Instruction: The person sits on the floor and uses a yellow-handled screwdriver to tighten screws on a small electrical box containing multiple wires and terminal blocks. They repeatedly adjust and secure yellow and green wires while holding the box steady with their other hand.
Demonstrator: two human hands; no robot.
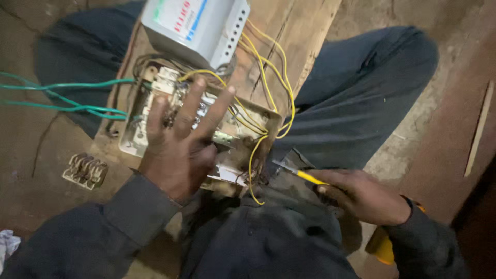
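Switch box [243, 121], pale and open, lies on a wooden board [297, 31] across the lap, left hand [178, 147] spread flat on it. Right hand [364, 196] grips a yellow-handled tool [305, 176] beside yellow wires [268, 77]; a grey meter [194, 26] with a striped label sits above.

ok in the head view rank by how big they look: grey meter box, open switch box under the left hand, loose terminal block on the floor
1. open switch box
2. grey meter box, cut off by the frame, so unsure against 1
3. loose terminal block, clearly smallest
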